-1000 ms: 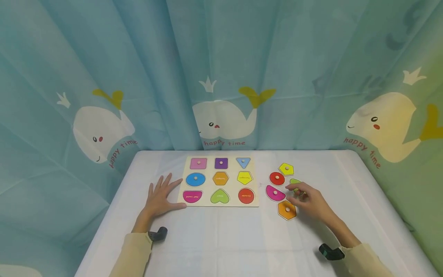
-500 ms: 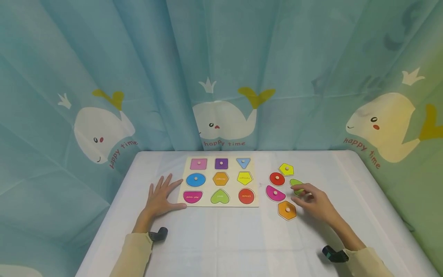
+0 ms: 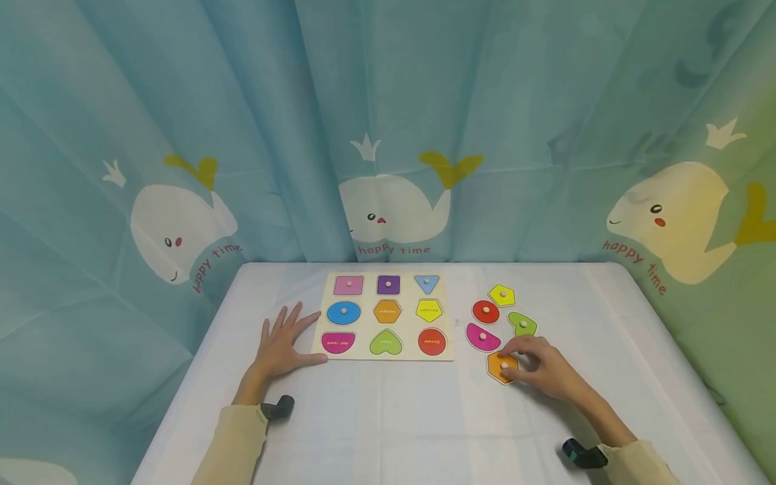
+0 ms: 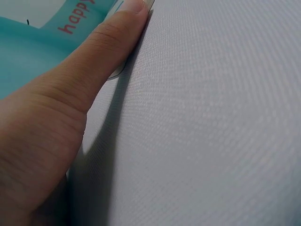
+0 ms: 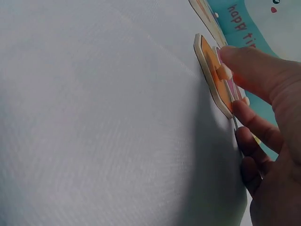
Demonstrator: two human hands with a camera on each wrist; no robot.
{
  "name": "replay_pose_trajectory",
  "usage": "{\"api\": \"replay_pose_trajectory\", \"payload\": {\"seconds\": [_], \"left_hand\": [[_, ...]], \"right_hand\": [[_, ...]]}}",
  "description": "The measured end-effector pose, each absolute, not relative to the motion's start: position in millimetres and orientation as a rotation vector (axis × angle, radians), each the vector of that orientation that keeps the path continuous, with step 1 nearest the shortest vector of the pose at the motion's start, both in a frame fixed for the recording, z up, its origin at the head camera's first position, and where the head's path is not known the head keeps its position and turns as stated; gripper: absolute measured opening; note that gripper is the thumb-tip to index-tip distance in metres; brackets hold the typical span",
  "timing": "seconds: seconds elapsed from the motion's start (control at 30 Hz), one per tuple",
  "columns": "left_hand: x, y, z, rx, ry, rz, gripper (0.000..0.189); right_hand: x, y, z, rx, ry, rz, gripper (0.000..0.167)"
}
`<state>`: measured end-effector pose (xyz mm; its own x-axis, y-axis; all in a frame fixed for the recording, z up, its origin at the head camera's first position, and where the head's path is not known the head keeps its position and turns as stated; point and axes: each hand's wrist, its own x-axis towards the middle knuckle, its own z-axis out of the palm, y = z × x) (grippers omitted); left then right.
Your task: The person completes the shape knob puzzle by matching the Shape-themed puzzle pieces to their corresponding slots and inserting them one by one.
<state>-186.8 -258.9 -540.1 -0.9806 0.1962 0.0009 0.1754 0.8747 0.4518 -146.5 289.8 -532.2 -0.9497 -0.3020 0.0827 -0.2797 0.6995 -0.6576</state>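
Observation:
My left hand (image 3: 280,350) lies with spread fingers at the left edge of the puzzle board (image 3: 363,353), thumb and index finger touching it. In the left wrist view the thumb (image 4: 101,47) reaches straight to the board's edge. My right hand (image 3: 548,369) is over the orange hexagon piece (image 3: 494,364), thumb and index finger parted on either side of its knob. In the right wrist view the wooden knob (image 5: 224,72) shows beside the thumb (image 5: 256,70), and the hexagon (image 5: 207,52) lies on the cloth. The other fingers curl loosely behind.
Above the hexagon lie a magenta half-round (image 3: 475,334), green heart (image 3: 516,318), red circle (image 3: 479,316) and yellow pentagon (image 3: 508,292). Knobbed pieces, such as the blue oval (image 3: 336,315) and purple square (image 3: 382,288), sit in the board. A whale-print curtain (image 3: 521,135) hangs behind the table.
My right hand has moved from the green heart down and toward me to the orange hexagon, so the heart now shows more fully. My left hand stays at the board.

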Motion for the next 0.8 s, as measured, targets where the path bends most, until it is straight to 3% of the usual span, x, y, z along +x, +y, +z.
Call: {"api": "replay_pose_trajectory", "payload": {"seconds": [0.8], "left_hand": [[-188.3,-260.3,-542.8,0.289,3.005,0.697,0.103]], "right_hand": [[-144.8,290.3,-539.3,-0.472,2.874,-1.154,0.021]]}}
